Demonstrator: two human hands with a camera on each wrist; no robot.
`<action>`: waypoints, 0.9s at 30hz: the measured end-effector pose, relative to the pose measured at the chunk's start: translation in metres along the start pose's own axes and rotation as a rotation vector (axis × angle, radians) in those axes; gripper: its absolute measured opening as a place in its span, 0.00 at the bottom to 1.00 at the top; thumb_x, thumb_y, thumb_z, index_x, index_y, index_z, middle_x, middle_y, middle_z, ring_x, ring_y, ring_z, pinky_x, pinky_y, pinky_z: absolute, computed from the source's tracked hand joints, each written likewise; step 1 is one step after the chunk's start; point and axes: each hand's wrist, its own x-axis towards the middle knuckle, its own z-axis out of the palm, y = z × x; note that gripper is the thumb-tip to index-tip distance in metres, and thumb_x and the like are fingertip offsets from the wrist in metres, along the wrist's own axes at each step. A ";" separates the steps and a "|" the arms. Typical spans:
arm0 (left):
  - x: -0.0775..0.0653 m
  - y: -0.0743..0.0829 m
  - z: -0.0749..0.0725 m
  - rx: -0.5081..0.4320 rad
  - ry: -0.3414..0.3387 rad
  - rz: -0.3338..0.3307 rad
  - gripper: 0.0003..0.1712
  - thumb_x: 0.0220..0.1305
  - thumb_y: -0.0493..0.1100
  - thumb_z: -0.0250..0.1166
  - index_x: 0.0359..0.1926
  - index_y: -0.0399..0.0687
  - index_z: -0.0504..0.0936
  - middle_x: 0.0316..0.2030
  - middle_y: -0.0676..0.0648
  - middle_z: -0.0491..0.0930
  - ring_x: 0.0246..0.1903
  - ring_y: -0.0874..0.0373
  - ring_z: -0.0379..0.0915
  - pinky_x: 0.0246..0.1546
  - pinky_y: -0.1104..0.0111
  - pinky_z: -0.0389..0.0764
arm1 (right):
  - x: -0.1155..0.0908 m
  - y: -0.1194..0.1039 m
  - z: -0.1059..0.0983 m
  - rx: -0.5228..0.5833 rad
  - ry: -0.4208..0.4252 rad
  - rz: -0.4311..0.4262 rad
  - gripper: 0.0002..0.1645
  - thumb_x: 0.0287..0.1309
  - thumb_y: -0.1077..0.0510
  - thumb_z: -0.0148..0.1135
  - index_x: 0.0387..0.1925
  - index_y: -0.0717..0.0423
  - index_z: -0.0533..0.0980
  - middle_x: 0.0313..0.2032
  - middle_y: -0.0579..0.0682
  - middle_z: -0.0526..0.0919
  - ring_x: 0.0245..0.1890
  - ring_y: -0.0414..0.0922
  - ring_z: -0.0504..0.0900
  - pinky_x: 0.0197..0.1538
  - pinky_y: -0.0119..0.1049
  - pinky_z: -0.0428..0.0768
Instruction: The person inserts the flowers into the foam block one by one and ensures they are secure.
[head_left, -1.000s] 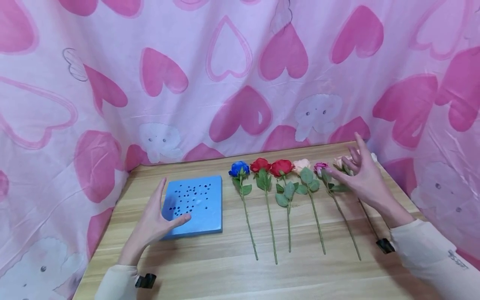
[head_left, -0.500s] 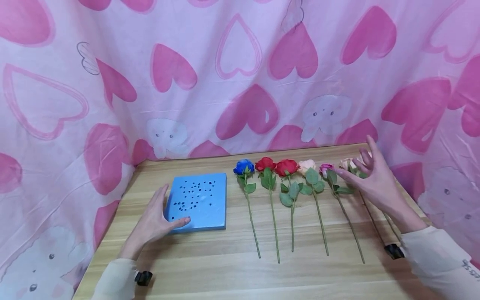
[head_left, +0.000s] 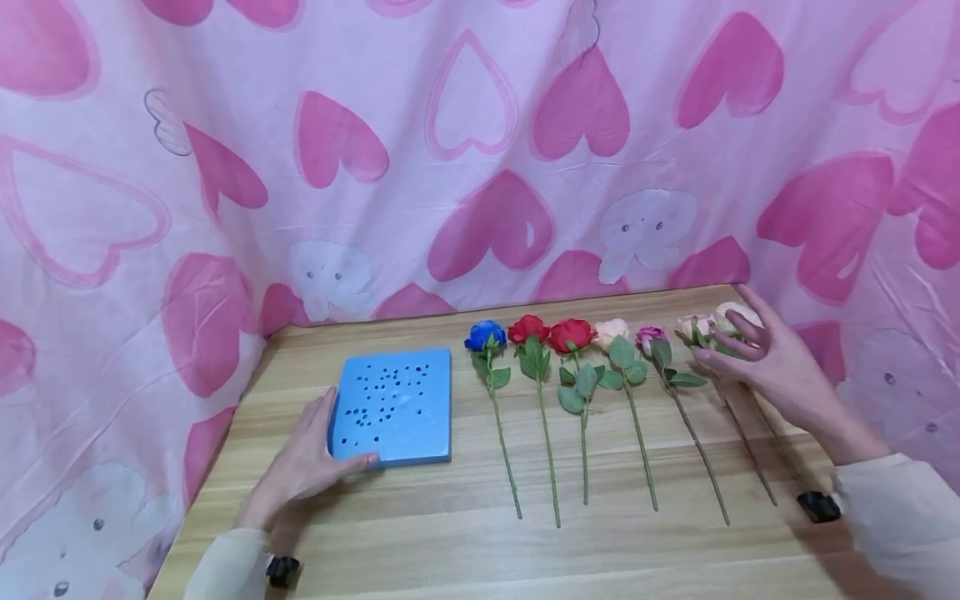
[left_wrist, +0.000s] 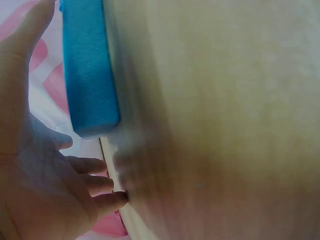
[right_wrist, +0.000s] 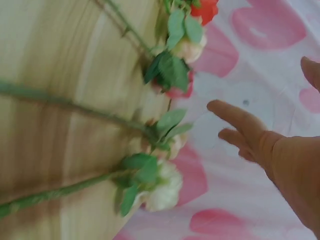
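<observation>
A blue foam block [head_left: 420,433] with many small holes in its top lies flat on the left of the wooden table. My left hand [head_left: 303,458] is spread around its near left corner, thumb by the front edge. The left wrist view shows no curled grip on the block's side [left_wrist: 90,70]. My right hand [head_left: 787,379] hovers over the rightmost flower, a white rose [right_wrist: 165,187], fingers apart and slightly bent. The right wrist view shows space between the hand and the stems. Beside that rose lies a pale peach rose [head_left: 693,327].
Further left in the row lie a purple-pink rose [head_left: 651,337], a light peach rose [head_left: 611,332], two red roses [head_left: 572,335] and a blue rose [head_left: 486,335], stems toward me. A pink heart-print curtain [head_left: 480,108] surrounds the table [head_left: 450,550].
My right hand has moved right and lower, toward the white rose, and its fingers have bent more. My left hand has come down closer around the block's corner.
</observation>
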 end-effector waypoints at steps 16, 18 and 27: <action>-0.007 -0.007 0.009 -0.006 -0.003 -0.036 0.80 0.64 0.81 0.70 0.91 0.38 0.36 0.88 0.27 0.42 0.86 0.23 0.40 0.83 0.30 0.48 | -0.003 0.054 -0.030 0.422 -0.131 -0.067 0.64 0.73 0.79 0.62 0.93 0.43 0.40 0.79 0.39 0.73 0.58 0.31 0.88 0.52 0.39 0.93; -0.005 -0.005 0.009 -0.004 -0.005 -0.040 0.79 0.65 0.81 0.68 0.91 0.38 0.36 0.88 0.27 0.42 0.86 0.23 0.40 0.83 0.29 0.48 | -0.004 0.059 -0.035 0.447 -0.142 -0.079 0.63 0.73 0.80 0.60 0.93 0.46 0.40 0.70 0.29 0.80 0.58 0.32 0.89 0.51 0.40 0.93; -0.001 -0.002 0.009 0.035 -0.031 -0.050 0.78 0.67 0.82 0.65 0.91 0.39 0.36 0.87 0.24 0.40 0.85 0.20 0.38 0.80 0.25 0.49 | -0.012 0.073 -0.049 0.363 -0.145 -0.056 0.58 0.72 0.80 0.61 0.92 0.46 0.50 0.64 0.23 0.83 0.54 0.35 0.92 0.45 0.46 0.94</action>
